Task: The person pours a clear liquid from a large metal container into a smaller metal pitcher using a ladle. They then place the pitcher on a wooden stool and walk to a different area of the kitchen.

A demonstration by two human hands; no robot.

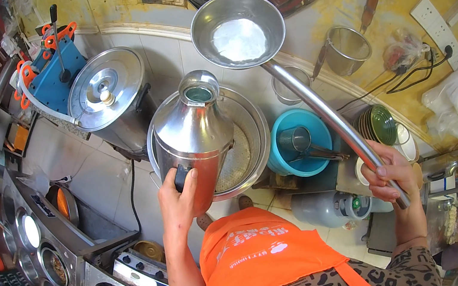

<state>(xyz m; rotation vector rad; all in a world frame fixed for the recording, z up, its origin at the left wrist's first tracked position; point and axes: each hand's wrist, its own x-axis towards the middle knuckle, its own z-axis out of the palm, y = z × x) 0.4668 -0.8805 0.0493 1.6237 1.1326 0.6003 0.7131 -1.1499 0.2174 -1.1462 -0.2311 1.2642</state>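
Note:
My left hand (179,199) grips the black handle of a metal vacuum flask (193,135), whose round mouth is uncovered. The flask is held over a wide metal basin (264,155) with a perforated plate inside. My right hand (390,170) is closed around the end of a long tubular handle. That handle belongs to a large metal ladle (238,32), raised beyond the flask near the wall. Bright reflections in the ladle's bowl make it hard to tell what it holds.
A lidded steel pot (106,88) stands left of the basin. To the right are a blue bucket (279,157) with strainers, stacked green bowls (382,124) and a gas cylinder (326,208). A steel counter (69,247) with round openings lies at lower left.

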